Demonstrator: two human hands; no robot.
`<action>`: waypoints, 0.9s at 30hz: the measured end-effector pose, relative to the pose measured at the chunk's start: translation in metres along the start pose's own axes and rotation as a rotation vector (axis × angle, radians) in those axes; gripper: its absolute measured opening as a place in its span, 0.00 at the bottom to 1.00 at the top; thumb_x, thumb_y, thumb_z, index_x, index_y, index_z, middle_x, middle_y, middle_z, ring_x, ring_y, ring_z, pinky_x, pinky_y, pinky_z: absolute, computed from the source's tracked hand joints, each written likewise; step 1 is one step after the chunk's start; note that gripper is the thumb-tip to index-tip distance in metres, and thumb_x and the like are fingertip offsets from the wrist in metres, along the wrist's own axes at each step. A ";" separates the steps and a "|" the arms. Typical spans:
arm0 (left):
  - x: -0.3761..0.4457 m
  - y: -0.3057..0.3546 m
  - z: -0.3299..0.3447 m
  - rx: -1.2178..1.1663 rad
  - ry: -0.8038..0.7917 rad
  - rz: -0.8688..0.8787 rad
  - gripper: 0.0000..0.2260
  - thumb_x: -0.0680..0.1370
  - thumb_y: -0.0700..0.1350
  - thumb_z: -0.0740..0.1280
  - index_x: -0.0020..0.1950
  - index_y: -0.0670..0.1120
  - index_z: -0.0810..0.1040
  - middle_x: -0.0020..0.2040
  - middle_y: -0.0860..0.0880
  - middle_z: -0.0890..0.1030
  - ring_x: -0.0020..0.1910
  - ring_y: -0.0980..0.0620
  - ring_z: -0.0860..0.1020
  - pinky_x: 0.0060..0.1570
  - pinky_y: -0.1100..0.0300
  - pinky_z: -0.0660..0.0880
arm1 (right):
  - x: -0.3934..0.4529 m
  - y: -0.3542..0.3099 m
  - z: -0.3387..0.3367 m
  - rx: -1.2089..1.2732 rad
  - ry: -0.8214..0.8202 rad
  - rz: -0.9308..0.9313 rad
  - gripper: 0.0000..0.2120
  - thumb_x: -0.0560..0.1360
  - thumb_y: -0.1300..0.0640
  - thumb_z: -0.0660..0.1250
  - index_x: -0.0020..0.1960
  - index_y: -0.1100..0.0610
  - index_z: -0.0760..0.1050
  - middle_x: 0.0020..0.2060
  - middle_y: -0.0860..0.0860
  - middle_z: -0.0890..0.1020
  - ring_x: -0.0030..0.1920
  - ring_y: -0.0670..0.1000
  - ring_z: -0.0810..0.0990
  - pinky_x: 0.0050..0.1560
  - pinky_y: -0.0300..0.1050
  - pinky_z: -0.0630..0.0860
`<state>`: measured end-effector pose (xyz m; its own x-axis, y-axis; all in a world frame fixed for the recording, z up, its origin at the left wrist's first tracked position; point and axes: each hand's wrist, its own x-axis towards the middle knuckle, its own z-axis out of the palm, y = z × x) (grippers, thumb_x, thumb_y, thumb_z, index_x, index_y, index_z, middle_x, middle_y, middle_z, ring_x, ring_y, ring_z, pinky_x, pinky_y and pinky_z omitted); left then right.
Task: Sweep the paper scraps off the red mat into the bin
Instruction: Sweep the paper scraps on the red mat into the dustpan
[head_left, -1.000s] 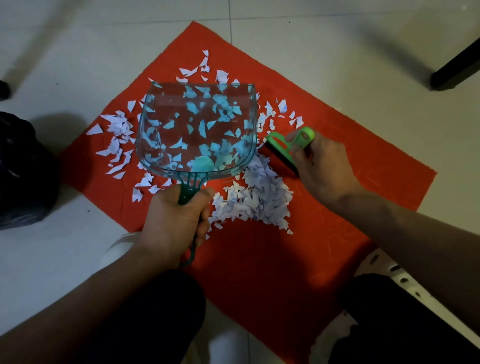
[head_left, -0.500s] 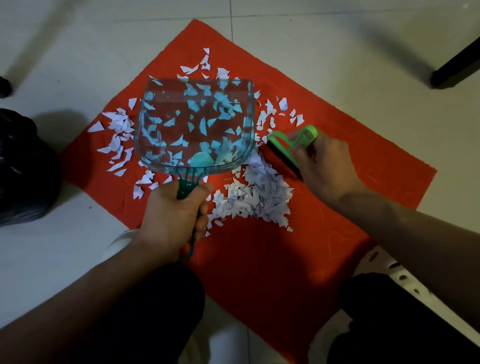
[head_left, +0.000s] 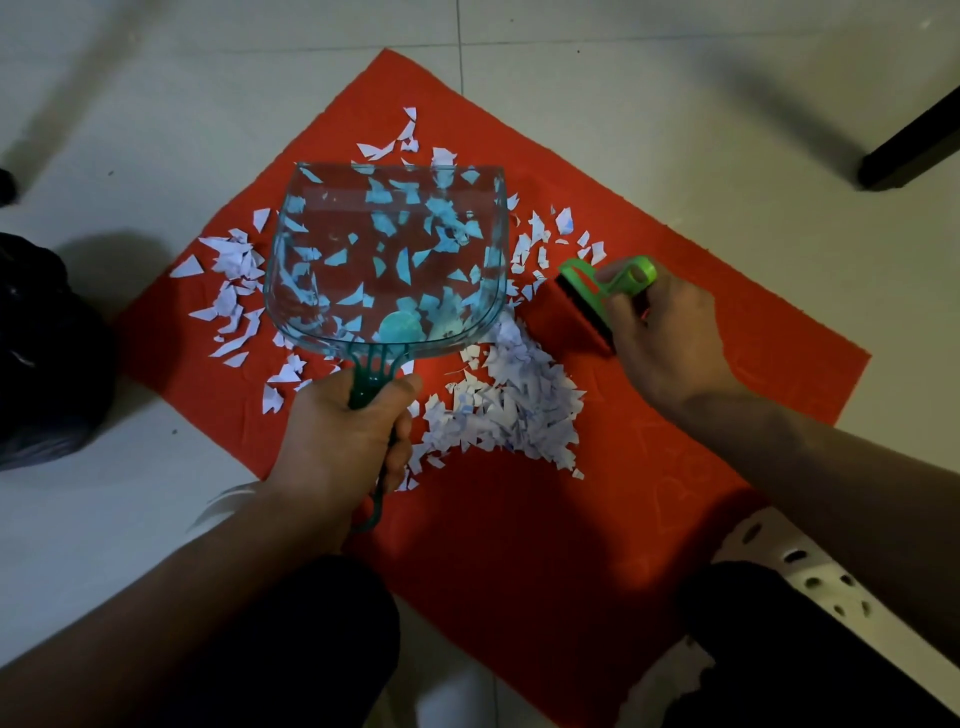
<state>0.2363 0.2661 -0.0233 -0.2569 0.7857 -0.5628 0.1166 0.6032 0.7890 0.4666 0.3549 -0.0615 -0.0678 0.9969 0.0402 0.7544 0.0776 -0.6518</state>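
A red mat (head_left: 727, 374) lies on the tiled floor, strewn with white paper scraps (head_left: 519, 405); the thickest pile sits near its middle. My left hand (head_left: 343, 441) grips the handle of a clear teal dustpan (head_left: 384, 260), held over the mat's left half with scraps visible through it. My right hand (head_left: 665, 338) holds a small green brush (head_left: 597, 296), its dark bristles against the mat just right of the pile. More scraps (head_left: 234, 291) are scattered left of the pan.
A black bin bag (head_left: 47, 353) sits at the left edge beside the mat. A dark furniture leg (head_left: 909, 150) stands at the upper right. My knees and white perforated footwear (head_left: 795, 561) are at the bottom.
My right hand and the brush have shifted a little right, away from the pile. The dustpan has stayed almost in place over the mat.
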 end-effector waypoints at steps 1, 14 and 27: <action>0.001 0.000 0.000 -0.003 0.001 -0.003 0.15 0.80 0.45 0.66 0.35 0.40 0.70 0.24 0.46 0.69 0.19 0.51 0.66 0.19 0.62 0.67 | 0.003 0.003 -0.001 -0.013 0.024 0.017 0.14 0.76 0.55 0.56 0.54 0.59 0.77 0.42 0.58 0.81 0.39 0.59 0.78 0.39 0.56 0.75; 0.019 0.005 -0.001 0.003 -0.020 -0.032 0.17 0.80 0.47 0.65 0.34 0.41 0.70 0.23 0.46 0.69 0.19 0.52 0.66 0.20 0.62 0.67 | 0.050 0.019 0.009 -0.111 0.086 0.158 0.14 0.82 0.59 0.55 0.64 0.61 0.72 0.55 0.62 0.80 0.52 0.62 0.78 0.47 0.48 0.72; 0.031 0.012 -0.003 -0.003 -0.013 -0.031 0.15 0.80 0.46 0.65 0.34 0.42 0.71 0.26 0.45 0.70 0.22 0.50 0.67 0.22 0.60 0.67 | 0.062 0.011 0.002 -0.050 0.077 0.097 0.12 0.81 0.57 0.57 0.57 0.61 0.76 0.42 0.54 0.78 0.39 0.54 0.75 0.37 0.45 0.68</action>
<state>0.2269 0.2970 -0.0308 -0.2474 0.7684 -0.5903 0.1057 0.6270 0.7718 0.4696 0.4180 -0.0679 0.0560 0.9977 0.0385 0.7867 -0.0203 -0.6170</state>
